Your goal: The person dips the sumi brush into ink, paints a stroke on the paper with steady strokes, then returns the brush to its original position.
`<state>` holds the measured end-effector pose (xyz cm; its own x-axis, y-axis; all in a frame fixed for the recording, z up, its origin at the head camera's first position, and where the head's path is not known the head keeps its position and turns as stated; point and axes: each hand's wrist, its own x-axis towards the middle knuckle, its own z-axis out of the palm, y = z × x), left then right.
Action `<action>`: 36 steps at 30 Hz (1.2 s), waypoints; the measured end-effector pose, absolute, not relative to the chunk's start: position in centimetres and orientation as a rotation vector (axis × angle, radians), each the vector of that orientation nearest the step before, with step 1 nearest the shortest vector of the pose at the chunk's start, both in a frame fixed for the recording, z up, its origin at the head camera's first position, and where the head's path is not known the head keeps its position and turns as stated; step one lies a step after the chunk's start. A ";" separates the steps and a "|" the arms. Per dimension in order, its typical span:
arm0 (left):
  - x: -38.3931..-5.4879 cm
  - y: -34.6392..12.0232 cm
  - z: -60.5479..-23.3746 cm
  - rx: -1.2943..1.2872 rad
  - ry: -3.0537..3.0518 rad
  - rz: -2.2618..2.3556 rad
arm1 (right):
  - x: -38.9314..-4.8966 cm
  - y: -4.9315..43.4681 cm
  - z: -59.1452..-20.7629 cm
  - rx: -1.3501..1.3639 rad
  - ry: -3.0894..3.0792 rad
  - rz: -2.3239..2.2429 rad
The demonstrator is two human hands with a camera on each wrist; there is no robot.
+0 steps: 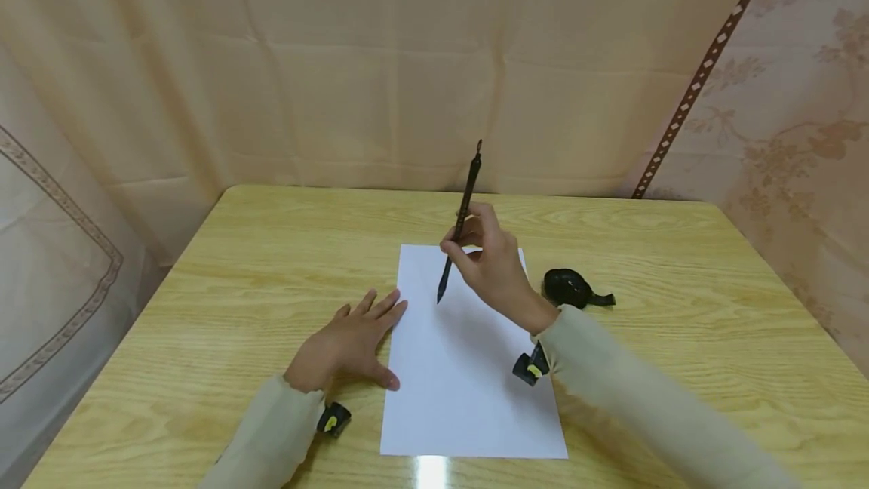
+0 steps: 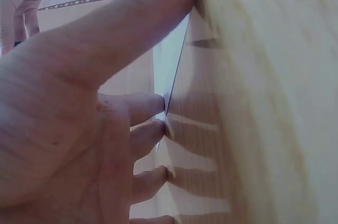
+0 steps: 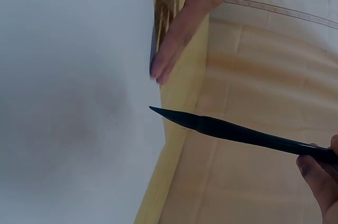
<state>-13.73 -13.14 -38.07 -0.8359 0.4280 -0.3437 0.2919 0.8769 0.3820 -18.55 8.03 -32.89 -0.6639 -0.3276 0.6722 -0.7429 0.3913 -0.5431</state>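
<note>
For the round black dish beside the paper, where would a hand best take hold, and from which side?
Probably by the narrow stem, pinched from the person's right. It juts out that way from the dish, slim beside the wide round body, whose opposite side appears close to the right hand holding the brush.

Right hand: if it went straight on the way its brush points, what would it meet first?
Most likely the white paper, the brush touching before the right hand does. Nothing shows between brush and paper, though the gap's depth is hard to judge.
</note>
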 end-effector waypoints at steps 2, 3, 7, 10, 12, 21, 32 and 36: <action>-13.7 -13.1 -38.0 0.528 2.621 0.439 | -18.4 7.8 -33.1 0.929 -2.188 1.204; -13.7 -13.1 -38.0 0.528 2.621 0.437 | -18.4 7.7 -33.2 0.935 -2.189 1.209; -13.7 -13.0 -38.0 0.531 2.621 0.436 | -18.2 7.3 -33.6 0.946 -2.207 1.199; -13.8 -13.1 -38.1 0.534 2.620 0.437 | -18.2 7.2 -33.7 0.941 -2.212 1.198; -13.8 -13.1 -38.2 0.536 2.620 0.433 | -18.2 7.1 -33.6 0.936 -2.210 1.197; -14.0 -13.1 -38.3 0.537 2.626 0.422 | -18.1 7.0 -33.6 0.923 -2.213 1.198; -13.9 -13.1 -38.3 0.538 2.629 0.413 | -18.2 7.0 -33.9 0.909 -2.221 1.224; -13.9 -13.0 -38.3 0.538 2.632 0.404 | -18.3 7.0 -34.1 0.913 -2.217 1.223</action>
